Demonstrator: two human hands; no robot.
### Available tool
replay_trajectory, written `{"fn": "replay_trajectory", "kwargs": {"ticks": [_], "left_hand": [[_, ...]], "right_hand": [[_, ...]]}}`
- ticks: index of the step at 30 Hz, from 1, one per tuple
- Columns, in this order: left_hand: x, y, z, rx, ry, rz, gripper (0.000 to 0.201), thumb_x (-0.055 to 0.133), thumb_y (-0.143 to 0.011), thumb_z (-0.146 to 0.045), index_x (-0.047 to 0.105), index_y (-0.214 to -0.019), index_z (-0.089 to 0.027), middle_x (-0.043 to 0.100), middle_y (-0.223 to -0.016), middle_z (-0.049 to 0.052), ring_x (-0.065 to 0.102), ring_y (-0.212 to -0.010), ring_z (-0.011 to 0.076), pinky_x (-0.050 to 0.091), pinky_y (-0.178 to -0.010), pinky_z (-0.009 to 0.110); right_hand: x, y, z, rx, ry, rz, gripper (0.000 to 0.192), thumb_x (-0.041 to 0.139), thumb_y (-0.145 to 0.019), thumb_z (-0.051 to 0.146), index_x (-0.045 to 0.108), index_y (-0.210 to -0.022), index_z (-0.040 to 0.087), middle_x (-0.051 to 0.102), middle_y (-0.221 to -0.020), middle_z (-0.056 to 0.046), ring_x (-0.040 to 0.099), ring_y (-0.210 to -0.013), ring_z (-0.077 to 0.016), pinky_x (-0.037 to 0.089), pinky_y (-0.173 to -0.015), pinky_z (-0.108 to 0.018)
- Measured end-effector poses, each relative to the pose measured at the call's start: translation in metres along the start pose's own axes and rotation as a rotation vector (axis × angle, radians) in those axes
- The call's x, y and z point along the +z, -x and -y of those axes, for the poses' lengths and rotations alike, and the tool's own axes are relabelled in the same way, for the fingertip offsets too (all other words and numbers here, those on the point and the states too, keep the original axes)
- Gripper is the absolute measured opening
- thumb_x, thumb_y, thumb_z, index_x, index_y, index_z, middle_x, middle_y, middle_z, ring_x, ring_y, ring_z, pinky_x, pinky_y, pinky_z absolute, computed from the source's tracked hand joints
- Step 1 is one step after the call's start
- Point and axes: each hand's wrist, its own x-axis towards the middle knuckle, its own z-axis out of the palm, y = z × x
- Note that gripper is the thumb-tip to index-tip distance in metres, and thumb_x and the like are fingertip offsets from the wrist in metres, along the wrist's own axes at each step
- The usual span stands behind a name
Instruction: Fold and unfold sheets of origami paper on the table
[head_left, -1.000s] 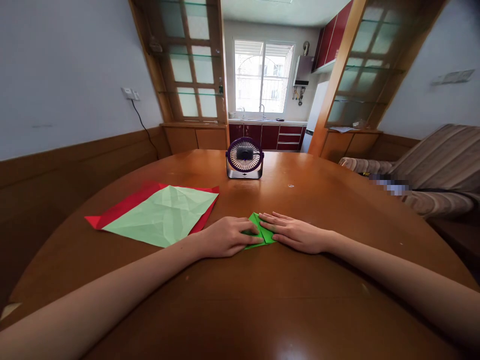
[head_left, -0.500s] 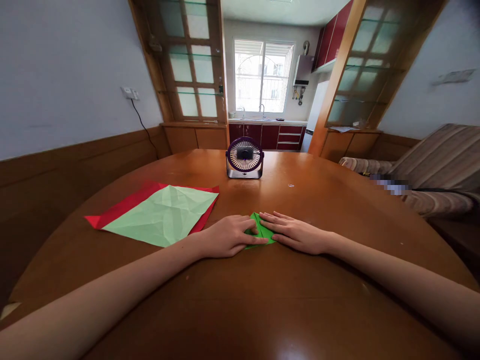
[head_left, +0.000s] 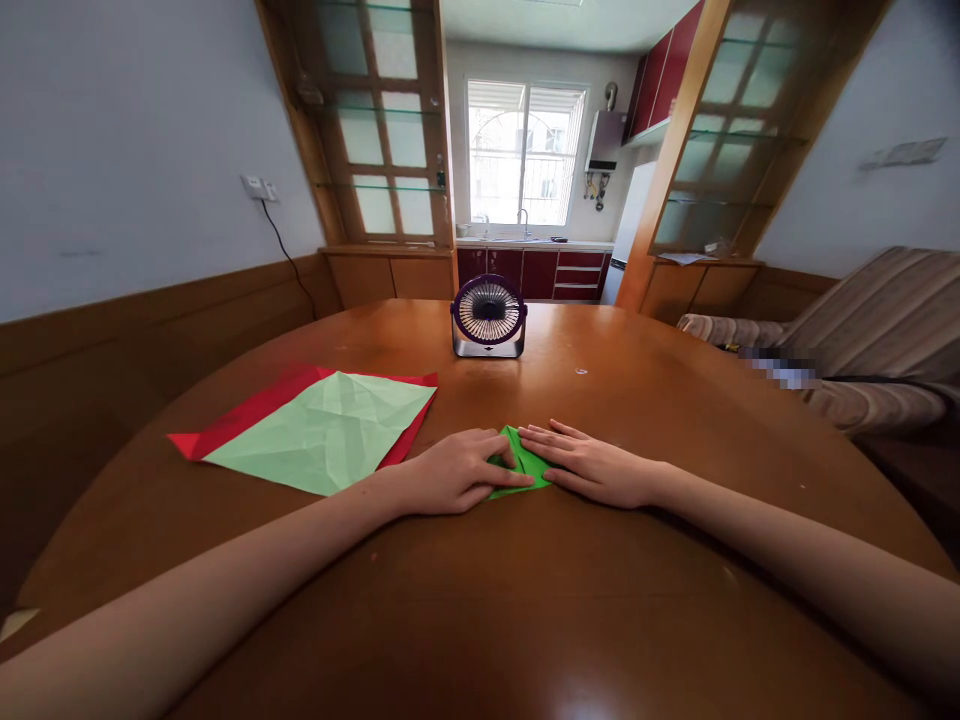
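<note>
A small green folded paper (head_left: 531, 466) lies on the wooden table between my hands, with a crease running across its top. My left hand (head_left: 459, 472) rests on its left side, most fingers curled and one digit stretched along the near edge, holding the paper down. From the other side, my right hand (head_left: 600, 468) lies flat with its fingers extended, their tips on the paper's right part. Both hands cover some of the paper, so its full outline is hidden.
Left of my hands lie a creased pale green sheet (head_left: 330, 425) and, partly under it, a red sheet (head_left: 259, 408). A small purple fan (head_left: 489, 312) stands farther back on the table (head_left: 480, 620). A striped sofa (head_left: 877, 330) is at the right.
The fingers of my right hand have shifted slightly on the green paper, one now lifted and spread a little. My left hand and the paper look nearly unmoved.
</note>
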Motion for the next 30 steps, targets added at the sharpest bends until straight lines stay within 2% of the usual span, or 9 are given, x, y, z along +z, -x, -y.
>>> {"fn": "replay_trajectory", "kwargs": {"ticks": [10, 16, 20, 25, 30], "left_hand": [[0.001, -0.001, 0.0, 0.014, -0.025, 0.012, 0.046, 0.045, -0.092, -0.014, 0.056, -0.132, -0.035, 0.059, -0.107, 0.007, 0.056, -0.096, 0.0214, 0.045, -0.089, 0.038], [-0.001, -0.001, -0.003, 0.008, -0.071, 0.012, 0.044, 0.043, -0.093, -0.016, 0.057, -0.13, -0.035, 0.06, -0.106, 0.007, 0.056, -0.093, 0.0208, 0.046, -0.085, 0.036], [0.0, 0.0, -0.003, 0.011, -0.083, 0.006, 0.044, 0.042, -0.093, -0.015, 0.057, -0.13, -0.035, 0.06, -0.107, 0.007, 0.057, -0.092, 0.0205, 0.046, -0.085, 0.036], [0.0, 0.0, -0.002, 0.007, -0.081, 0.025, 0.045, 0.044, -0.091, -0.014, 0.057, -0.129, -0.035, 0.06, -0.106, 0.007, 0.056, -0.092, 0.0212, 0.046, -0.084, 0.036], [0.0, 0.0, -0.001, 0.005, -0.065, 0.029, 0.046, 0.044, -0.091, -0.013, 0.058, -0.129, -0.034, 0.06, -0.106, 0.007, 0.055, -0.093, 0.0214, 0.045, -0.083, 0.035]], "right_hand": [[-0.003, -0.005, 0.001, -0.015, 0.128, -0.016, 0.055, 0.034, -0.102, 0.038, 0.021, -0.152, 0.019, 0.031, -0.155, -0.011, 0.026, -0.144, -0.0212, 0.009, -0.121, -0.051], [-0.004, -0.011, 0.005, -0.008, 0.21, -0.045, 0.052, 0.032, -0.101, 0.035, 0.032, -0.148, 0.014, 0.04, -0.149, -0.014, 0.037, -0.139, -0.0249, 0.023, -0.116, -0.052], [-0.003, -0.013, 0.008, 0.006, 0.267, -0.055, 0.052, 0.03, -0.1, 0.032, 0.035, -0.147, 0.012, 0.042, -0.148, -0.016, 0.038, -0.138, -0.0271, 0.026, -0.114, -0.053], [-0.004, -0.016, 0.006, -0.033, 0.325, -0.046, 0.053, 0.032, -0.098, 0.031, 0.034, -0.147, 0.011, 0.042, -0.148, -0.015, 0.036, -0.139, -0.0271, 0.021, -0.117, -0.052], [-0.006, -0.017, 0.005, -0.016, 0.302, -0.021, 0.054, 0.035, -0.096, 0.032, 0.036, -0.146, 0.009, 0.041, -0.148, -0.016, 0.035, -0.14, -0.0268, 0.023, -0.117, -0.051]]}}
